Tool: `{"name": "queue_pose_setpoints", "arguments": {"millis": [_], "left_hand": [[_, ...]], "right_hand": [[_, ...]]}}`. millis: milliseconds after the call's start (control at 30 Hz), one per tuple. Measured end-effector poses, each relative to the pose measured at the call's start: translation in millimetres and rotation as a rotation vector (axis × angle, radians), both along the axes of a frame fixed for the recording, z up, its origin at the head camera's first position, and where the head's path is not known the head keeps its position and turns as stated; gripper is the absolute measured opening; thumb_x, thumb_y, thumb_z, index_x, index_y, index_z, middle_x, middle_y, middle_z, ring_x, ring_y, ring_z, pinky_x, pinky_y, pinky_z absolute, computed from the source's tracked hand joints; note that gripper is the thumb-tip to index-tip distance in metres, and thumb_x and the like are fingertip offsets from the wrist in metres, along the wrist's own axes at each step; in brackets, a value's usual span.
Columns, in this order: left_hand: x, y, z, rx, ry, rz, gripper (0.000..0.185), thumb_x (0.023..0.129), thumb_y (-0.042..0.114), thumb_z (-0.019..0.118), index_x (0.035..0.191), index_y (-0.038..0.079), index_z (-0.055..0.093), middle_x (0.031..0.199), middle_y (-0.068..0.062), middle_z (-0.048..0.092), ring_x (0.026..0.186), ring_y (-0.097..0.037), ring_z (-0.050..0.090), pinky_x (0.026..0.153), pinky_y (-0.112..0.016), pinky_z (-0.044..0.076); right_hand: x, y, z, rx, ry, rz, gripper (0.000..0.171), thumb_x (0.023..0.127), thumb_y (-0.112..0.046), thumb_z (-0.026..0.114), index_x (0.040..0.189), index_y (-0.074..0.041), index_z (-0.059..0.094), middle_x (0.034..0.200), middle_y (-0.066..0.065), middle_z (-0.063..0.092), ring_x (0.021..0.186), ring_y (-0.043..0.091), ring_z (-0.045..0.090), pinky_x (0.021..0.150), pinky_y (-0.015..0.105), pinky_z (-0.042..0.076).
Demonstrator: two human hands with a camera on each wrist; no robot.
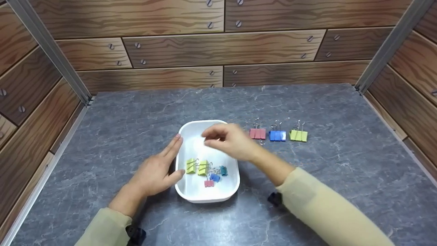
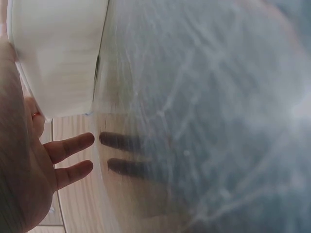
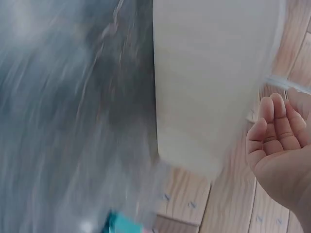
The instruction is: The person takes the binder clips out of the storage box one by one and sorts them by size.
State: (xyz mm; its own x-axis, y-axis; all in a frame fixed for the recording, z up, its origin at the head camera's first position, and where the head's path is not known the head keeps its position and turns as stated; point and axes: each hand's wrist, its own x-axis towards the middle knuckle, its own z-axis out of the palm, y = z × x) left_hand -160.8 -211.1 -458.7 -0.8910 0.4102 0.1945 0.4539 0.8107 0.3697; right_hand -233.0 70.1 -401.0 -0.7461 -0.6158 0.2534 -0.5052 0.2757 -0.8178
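Hands at a white tray (image 1: 230, 191) on a grey marbled table (image 1: 341, 177). Left hand (image 1: 157, 171) lies flat on the table against the tray's left wall, fingers straight and together, thumb touching the wall near the rim; it grips nothing. Left wrist view agrees: straight fingers (image 2: 68, 145) beside the pale tray side (image 2: 58, 53), rest blurred.

Right hand (image 1: 229, 140) hovers over the tray's far half, fingers loosely curled, tips drawn toward the thumb. Whether anything is pinched there, cannot tell; motion blur. Right wrist view shows the curled fingers (image 3: 274, 128) with an empty-looking palm next to the tray wall (image 3: 209, 87), heavily smeared.

Clips in the tray sit just below the right hand, toward the person and right of the left thumb: two yellow-green clips (image 1: 196, 166) side by side, a teal clip (image 1: 223, 170) to their right, a blue clip (image 1: 214, 177) and a small pink clip (image 1: 209, 183) nearest the person. Their wire handles overlap; exact touching not clear.

Beyond the right hand's wrist side, off the tray, three more clips stand in a row on the table: red clip (image 1: 257, 133) closest to the hand, then second blue clip (image 1: 277, 135), then green clip (image 1: 298, 135) farthest out. All three apart from each other, handles up.

Beige sleeves (image 1: 327, 208) on both arms, dark straps at the wrists. Wood-print walls (image 1: 218, 48) around the table.
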Motion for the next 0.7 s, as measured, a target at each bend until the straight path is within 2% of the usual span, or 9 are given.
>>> {"name": "queue_pose_setpoints", "arguments": {"millis": [200,367,567,700], "left_hand": [[0.1,0,0.4,-0.003,0.014,-0.003,0.092,0.096,0.045,0.061,0.172,0.014,0.018,0.177,0.001,0.017,0.112,-0.041,0.069,0.091,-0.059,0.056],[-0.8,0,0.4,-0.004,0.022,-0.005,0.092,0.096,0.045,0.061,0.171,0.013,0.019,0.176,0.000,0.018,0.111,-0.041,0.070,0.089,-0.060,0.057],[-1.7,0,-0.4,0.005,0.035,-0.010,0.091,0.095,0.044,0.062,0.171,0.012,0.022,0.176,0.000,0.019,0.111,-0.041,0.070,0.089,-0.060,0.057],[-1.2,0,-1.4,0.012,0.041,-0.013,0.091,0.095,0.044,0.061,0.171,0.012,0.023,0.176,0.000,0.020,0.104,-0.039,0.071,0.086,-0.059,0.057]], "right_hand": [[0.5,-22,-17.2,0.058,0.019,0.088,0.024,0.096,-0.007,0.076,0.119,0.001,0.076,0.100,0.005,0.077,0.093,0.014,0.070,0.084,0.032,0.058],[-0.8,-26,-23.4,0.151,0.026,0.106,0.025,0.095,-0.007,0.077,0.119,0.001,0.076,0.103,0.008,0.078,0.094,0.015,0.070,0.082,0.029,0.057],[-1.1,-29,-24.8,0.245,0.038,0.148,0.026,0.093,-0.008,0.078,0.118,0.000,0.077,0.105,0.010,0.078,0.094,0.016,0.072,0.087,0.034,0.058],[-0.3,-30,-26.5,0.296,0.041,0.150,0.025,0.093,-0.010,0.079,0.116,-0.003,0.078,0.100,0.003,0.078,0.093,0.014,0.071,0.089,0.036,0.057]]}}
